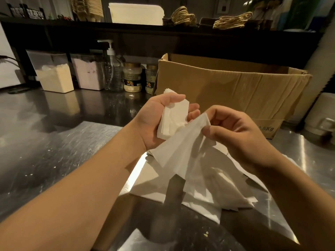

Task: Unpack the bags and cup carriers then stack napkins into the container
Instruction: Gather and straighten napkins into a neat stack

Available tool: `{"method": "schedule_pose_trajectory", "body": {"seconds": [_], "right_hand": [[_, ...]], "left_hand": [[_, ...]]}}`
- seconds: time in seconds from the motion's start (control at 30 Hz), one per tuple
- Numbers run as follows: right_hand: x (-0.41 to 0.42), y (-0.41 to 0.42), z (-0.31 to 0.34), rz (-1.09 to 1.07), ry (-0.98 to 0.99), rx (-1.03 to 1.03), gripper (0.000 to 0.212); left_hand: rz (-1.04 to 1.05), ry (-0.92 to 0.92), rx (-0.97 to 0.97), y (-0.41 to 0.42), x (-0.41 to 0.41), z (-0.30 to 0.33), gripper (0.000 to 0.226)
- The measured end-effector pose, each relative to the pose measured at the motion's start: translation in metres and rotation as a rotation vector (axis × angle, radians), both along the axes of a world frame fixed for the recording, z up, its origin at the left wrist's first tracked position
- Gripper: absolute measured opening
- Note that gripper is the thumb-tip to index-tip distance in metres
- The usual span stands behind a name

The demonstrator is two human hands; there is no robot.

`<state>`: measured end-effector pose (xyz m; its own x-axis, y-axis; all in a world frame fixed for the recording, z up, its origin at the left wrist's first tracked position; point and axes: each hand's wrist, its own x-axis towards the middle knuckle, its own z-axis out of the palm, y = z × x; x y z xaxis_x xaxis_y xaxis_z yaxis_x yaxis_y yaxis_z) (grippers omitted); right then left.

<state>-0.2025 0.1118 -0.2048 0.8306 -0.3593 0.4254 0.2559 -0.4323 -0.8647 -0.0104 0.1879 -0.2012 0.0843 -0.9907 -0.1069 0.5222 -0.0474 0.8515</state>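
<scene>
Both hands worked apart: my left hand (155,118) gripped one napkin stack (172,120), my right hand (235,134) pinched one loose napkin (183,151) before one cardboard box (235,87).

From my feed I see only two arms and two hands of the person, entering from the bottom of the view. Both forearms are bare right down to the frame's lower edge; no sleeve, cuff or glove shows on either one. The left hand (159,118) wears no ring, watch or band that I can make out, and its wrist is plain. The right hand (241,136) is likewise unadorned, wrist uncovered. The nails that show, on the right thumb and on one left fingertip, look short and unpainted.
</scene>
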Motion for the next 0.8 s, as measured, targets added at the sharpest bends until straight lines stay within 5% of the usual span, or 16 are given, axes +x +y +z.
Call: {"method": "schedule_pose_trajectory", "body": {"seconds": [0.13,0.3,0.63,0.8], "right_hand": [[0.003,-0.002,0.002,-0.172,-0.020,0.011,0.012],[0.006,-0.002,0.000,-0.304,0.000,-0.043,0.020],[0.009,-0.008,-0.005,-0.448,-0.050,0.049,0.015],[0.009,-0.009,0.001,-0.448,0.068,0.177,0.030]], "left_hand": [[-0.047,-0.106,0.025,-0.002,0.003,-0.003,0.077],[-0.127,-0.136,0.027,-0.003,-0.006,-0.009,0.053],[-0.309,-0.131,-0.042,-0.002,-0.012,-0.012,0.046],[-0.297,-0.188,0.033,0.000,-0.005,-0.013,0.067]]}}
